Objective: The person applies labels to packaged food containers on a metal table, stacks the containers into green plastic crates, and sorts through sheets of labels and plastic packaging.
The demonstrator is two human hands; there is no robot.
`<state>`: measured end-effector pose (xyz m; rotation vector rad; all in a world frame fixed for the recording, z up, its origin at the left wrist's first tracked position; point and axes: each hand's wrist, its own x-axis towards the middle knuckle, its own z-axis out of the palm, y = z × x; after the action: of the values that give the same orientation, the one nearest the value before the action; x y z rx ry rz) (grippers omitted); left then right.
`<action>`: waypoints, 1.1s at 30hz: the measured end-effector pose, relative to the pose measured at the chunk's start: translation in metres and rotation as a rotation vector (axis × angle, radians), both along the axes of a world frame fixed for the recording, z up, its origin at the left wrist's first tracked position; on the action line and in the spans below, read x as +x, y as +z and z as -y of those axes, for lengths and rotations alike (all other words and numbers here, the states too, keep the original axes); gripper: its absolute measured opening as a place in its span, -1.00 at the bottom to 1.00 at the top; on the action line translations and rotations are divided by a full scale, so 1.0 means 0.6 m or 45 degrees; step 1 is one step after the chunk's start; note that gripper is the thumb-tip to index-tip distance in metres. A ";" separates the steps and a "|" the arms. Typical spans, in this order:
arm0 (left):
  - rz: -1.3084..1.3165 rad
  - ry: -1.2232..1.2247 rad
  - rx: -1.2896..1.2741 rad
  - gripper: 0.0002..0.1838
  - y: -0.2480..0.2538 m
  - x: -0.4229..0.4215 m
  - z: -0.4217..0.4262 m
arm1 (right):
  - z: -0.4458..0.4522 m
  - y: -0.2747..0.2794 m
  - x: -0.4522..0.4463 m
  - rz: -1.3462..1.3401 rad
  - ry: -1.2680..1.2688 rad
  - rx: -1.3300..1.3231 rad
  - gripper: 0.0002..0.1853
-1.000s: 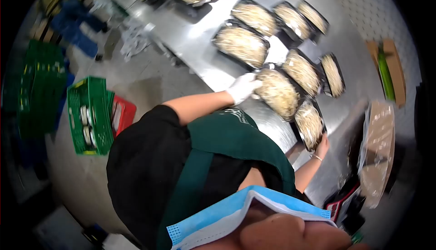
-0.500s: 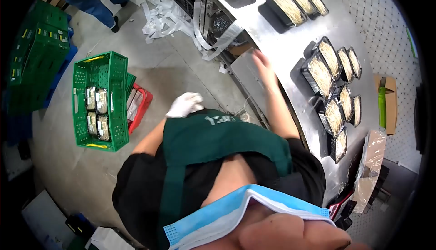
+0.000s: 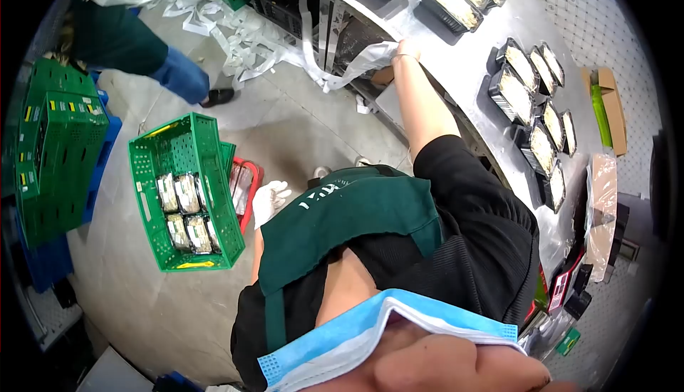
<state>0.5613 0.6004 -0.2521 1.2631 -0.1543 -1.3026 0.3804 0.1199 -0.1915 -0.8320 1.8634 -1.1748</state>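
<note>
My left hand [image 3: 271, 202], in a white glove, is beside the green apron, with its fingers apart and nothing in them. My bare right hand [image 3: 408, 49] reaches to the near edge of the metal table [image 3: 470, 93]. Its fingers are hard to make out against the bright edge. A white strip [image 3: 363, 61] hangs right beside it, and contact cannot be made out. Farther along the table, black trays of pale, wrapped strands [image 3: 513, 96] lie in a group. More such trays [image 3: 452, 4] lie at the top.
A green crate [image 3: 187, 196] with several small packs stands on the floor beside a red crate [image 3: 246, 185]. Stacked green crates [image 3: 68, 136] stand at the left. Another person [image 3: 135, 43] is at the upper left. Loose white strips [image 3: 246, 50] litter the floor.
My hands have left the trays. My right hand has moved up to the table's edge, my left back towards the crates. The other person has come nearer, and the view has shifted.
</note>
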 end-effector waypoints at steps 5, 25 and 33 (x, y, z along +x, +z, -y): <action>0.244 -0.215 0.031 -0.62 0.114 0.004 0.132 | -0.086 0.063 -0.007 -0.011 0.449 -0.360 -0.76; -0.125 -0.696 -0.446 -0.58 0.327 -0.247 0.400 | -0.021 0.081 -0.108 -1.378 1.095 -0.850 -0.82; 0.066 -0.672 -0.092 -0.67 0.346 -0.255 0.430 | 0.017 0.099 -0.123 -0.124 1.033 -0.209 -0.86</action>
<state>0.4082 0.3425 -0.0444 1.2383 -0.5983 -1.6923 0.3068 0.1094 -0.1319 -1.5645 1.2764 -0.7667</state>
